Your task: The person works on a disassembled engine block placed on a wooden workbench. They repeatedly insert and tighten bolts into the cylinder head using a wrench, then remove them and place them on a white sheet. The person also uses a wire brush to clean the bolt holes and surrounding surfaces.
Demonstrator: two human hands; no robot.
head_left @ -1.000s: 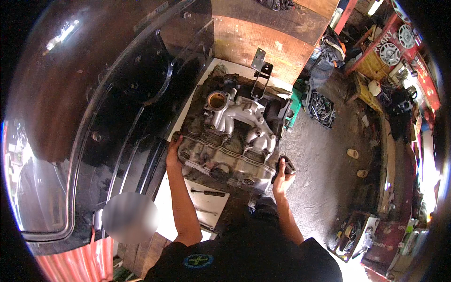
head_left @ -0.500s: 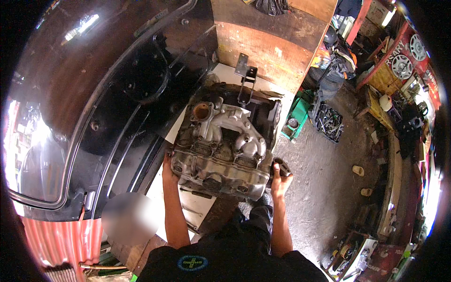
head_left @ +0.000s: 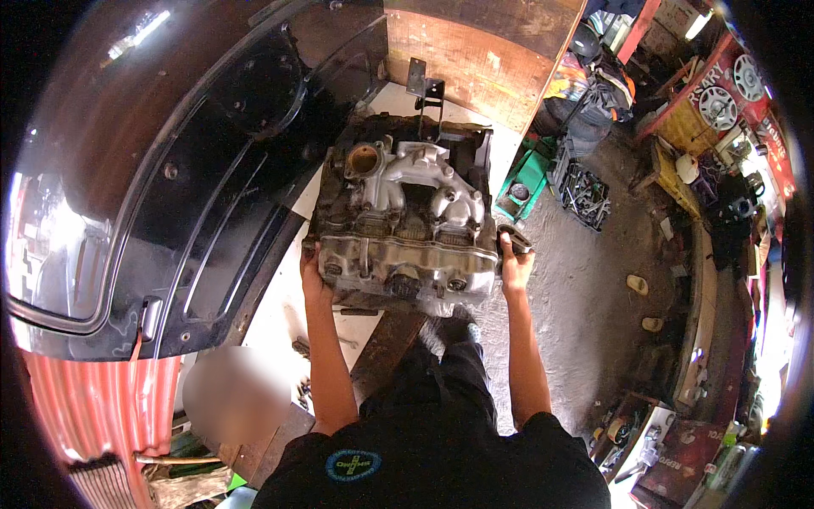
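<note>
A greasy metal engine (head_left: 407, 263) stands in front of me, a silvery intake manifold (head_left: 415, 176) across its top. Its round port at the left end has a rusty brown inside. My left hand (head_left: 315, 276) is closed around the engine's lower left side, the fingertips hidden beneath it. On the other side, my right hand (head_left: 515, 265) grips a dark bracket (head_left: 515, 241) sticking out from the engine, thumb on top. Behind the manifold rises a black metal bracket (head_left: 429, 97).
A black vehicle panel (head_left: 195, 212) borders the left side, a plywood board (head_left: 466, 68) the far side. Right of the engine, a green container (head_left: 524, 182) and a crate of tools (head_left: 583, 191) sit on the floor. A wrench (head_left: 346, 342) lies on the white surface.
The engine appears farther from my body and more level across the view, with both hands still on it. My arms are stretched further forward. The whole view has shifted slightly.
</note>
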